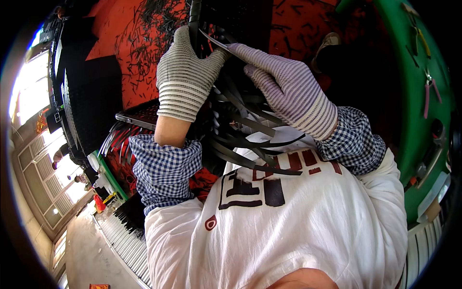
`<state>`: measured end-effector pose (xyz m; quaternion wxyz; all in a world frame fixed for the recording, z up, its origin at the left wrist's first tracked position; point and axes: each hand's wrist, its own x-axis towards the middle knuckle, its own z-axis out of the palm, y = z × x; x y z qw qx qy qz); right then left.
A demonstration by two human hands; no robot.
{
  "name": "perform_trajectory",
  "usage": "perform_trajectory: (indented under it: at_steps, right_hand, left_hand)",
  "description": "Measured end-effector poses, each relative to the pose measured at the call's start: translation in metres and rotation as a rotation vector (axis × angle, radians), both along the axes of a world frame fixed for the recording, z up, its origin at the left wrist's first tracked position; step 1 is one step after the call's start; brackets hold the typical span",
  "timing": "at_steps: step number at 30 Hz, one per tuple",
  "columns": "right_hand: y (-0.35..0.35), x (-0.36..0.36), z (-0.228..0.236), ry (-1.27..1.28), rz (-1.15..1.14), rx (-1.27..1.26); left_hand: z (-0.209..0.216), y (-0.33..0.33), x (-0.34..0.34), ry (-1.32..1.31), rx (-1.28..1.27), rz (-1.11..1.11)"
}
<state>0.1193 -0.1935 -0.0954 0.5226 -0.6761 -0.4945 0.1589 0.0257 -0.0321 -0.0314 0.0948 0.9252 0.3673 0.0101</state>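
Observation:
My left hand (185, 74), in a grey-and-white striped glove, is closed around a black strip (194, 21) that rises past its fingertips at the top middle. My right hand (293, 84), in a similar glove, pinches a thin, pointed metal tool (215, 41). The tool's tip points up and left, close beside the strip and the left fingers. Beneath and between both hands, several loose black flat strips (255, 126) hang toward my lap. They come from a dark piece whose form is mostly lost in shadow.
Black offcuts (149, 33) litter the red floor (130, 86). A black-framed panel (137, 119) lies left of my forearm, and black panels (94, 91) stand farther left. On the right, a green table (409, 144) carries pliers with pink handles (429, 94). A shoe (329, 41) shows at upper right.

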Motion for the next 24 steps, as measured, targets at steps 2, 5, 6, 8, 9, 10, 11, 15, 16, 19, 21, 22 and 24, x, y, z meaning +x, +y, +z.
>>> perform_trajectory:
  at_steps: [2,5,6,8,9,10,11,15,16,19,21,22,24]
  right_hand:
    - [0.0,-0.001,0.003,0.072,0.01,0.003]
    - [-0.001,-0.001,0.008,0.164,0.028,-0.017]
    - [0.0,-0.001,0.008,0.164,0.028,-0.018]
    - [0.001,-0.002,0.004,0.252,0.048,0.005]
    - [0.001,-0.004,0.002,0.252,0.044,0.005]
    - [0.001,-0.006,0.001,0.255,0.028,0.008]
    - [0.002,-0.009,0.0,0.26,0.013,0.011]
    - [0.003,-0.019,-0.006,0.29,-0.074,0.11]
    - [0.002,-0.02,-0.003,0.343,-0.062,0.062]
    - [0.005,-0.025,-0.003,0.473,-0.06,0.07]
    - [0.007,-0.028,-0.008,0.546,-0.072,0.126]
    - [0.01,-0.029,-0.01,0.646,-0.046,0.16]
    - [0.011,-0.03,-0.007,0.742,-0.024,0.196]
  left_hand:
    - [0.0,0.0,0.0,-0.004,0.0,-0.011]
    - [0.001,-0.002,0.0,-0.017,0.004,-0.026]
    - [0.002,-0.002,0.0,-0.025,0.009,-0.029]
    - [0.001,-0.002,0.001,-0.036,-0.029,-0.023]
    - [0.0,-0.002,0.001,-0.045,-0.066,-0.011]
    - [0.002,-0.002,0.0,-0.044,-0.065,-0.012]
    - [0.003,-0.003,0.0,-0.071,-0.082,-0.018]
    - [-0.007,-0.004,-0.003,-0.187,-0.151,-0.068]
    - [-0.007,-0.005,-0.003,-0.184,-0.149,-0.072]
    - [-0.007,-0.006,-0.002,-0.133,-0.181,-0.036]
    - [-0.014,0.001,-0.005,-0.211,-0.186,-0.068]
    - [-0.019,0.003,-0.007,-0.211,-0.185,-0.073]
    - [-0.025,0.007,-0.01,-0.478,-0.377,-0.06]
